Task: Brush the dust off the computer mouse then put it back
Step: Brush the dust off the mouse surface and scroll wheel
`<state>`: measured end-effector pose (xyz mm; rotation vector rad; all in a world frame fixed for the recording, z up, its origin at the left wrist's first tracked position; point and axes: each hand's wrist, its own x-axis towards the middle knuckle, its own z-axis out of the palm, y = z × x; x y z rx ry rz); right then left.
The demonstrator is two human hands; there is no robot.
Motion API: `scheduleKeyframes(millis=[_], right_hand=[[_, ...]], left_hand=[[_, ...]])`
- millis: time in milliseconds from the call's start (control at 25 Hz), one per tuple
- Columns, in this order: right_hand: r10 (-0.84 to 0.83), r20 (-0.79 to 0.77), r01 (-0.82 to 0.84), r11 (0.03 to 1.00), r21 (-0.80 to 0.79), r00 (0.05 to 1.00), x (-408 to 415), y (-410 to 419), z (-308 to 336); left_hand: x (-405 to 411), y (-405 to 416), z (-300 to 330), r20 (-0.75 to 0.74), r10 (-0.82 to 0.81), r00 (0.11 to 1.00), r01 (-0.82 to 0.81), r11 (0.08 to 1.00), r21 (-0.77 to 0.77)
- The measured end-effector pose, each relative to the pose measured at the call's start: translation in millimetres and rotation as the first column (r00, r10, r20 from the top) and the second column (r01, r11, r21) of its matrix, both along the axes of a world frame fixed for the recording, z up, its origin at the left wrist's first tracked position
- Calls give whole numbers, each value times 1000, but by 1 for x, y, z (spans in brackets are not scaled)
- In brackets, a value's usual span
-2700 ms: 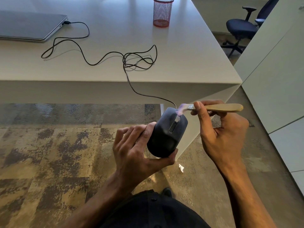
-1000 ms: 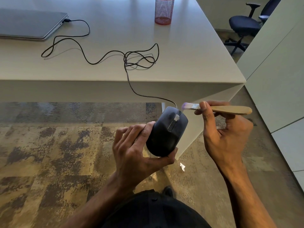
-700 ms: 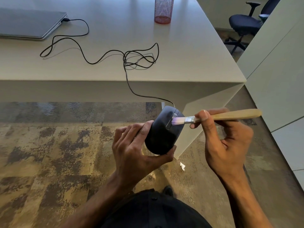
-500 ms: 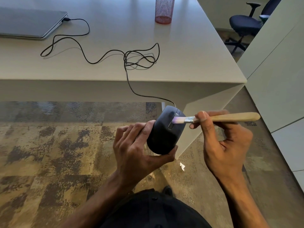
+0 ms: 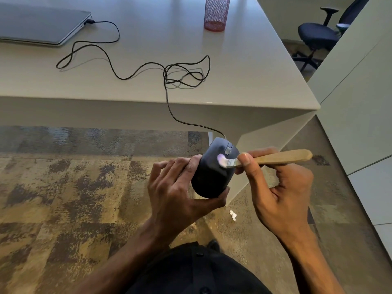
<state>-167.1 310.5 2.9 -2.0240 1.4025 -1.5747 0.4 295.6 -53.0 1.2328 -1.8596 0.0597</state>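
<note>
A black wired computer mouse [image 5: 212, 175] is held in the air below the desk's front edge, with my left hand [image 5: 176, 192] gripping its left side and back end. My right hand [image 5: 277, 192] holds a small brush with a wooden handle [image 5: 280, 157]. Its pale purple bristles [image 5: 221, 159] press on the mouse's top, just behind the scroll wheel. The mouse's black cable [image 5: 169, 98] runs up over the desk edge, lies in loose loops on the desk and reaches the closed laptop [image 5: 40, 28].
The white desk [image 5: 244, 66] fills the upper view, with a red mesh pen cup [image 5: 216, 14] at the back. A dark office chair [image 5: 318, 35] stands far right, beyond white panels [image 5: 360, 102]. A scrap of white paper [image 5: 233, 215] lies on the patterned carpet.
The brush has swept from the mouse's front edge down onto its top behind the wheel. My left hand has kept the mouse in nearly the same place.
</note>
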Motion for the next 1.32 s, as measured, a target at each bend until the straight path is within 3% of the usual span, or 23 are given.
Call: scheduleKeyframes(millis=[120,320,640,760,960,1120,1240,1320], right_hand=[[21,-4,-21,1000,0,1000,1,0,4],[-107,-96,105,994,-31,990,-3,-9,5],[-31,-73,29,999,-38,997,10,-8,2],[-106,-93,103,994,-34,990,9,-13,5],[-11,-94,6,999,-46,996,16,-14,4],[-125,-54,124,992,-20,991,12,-20,3],[-15,-41,15,1000,-9,999,14,-19,2],[-32,-36,32,999,-9,999,13,-20,2]], left_hand=[[1,1,2,3,3,1000,-3,1000,28],[1,4,5,-23,4,1000,-3,997,73],[4,4,7,-106,8,994,12,984,180],[4,3,6,-102,2,995,15,986,166],[7,2,2,-72,16,997,-6,991,132],[8,-2,2,-86,22,996,-11,992,127],[8,-4,1,-94,14,996,-4,994,113],[9,-5,1,-88,10,996,0,994,110]])
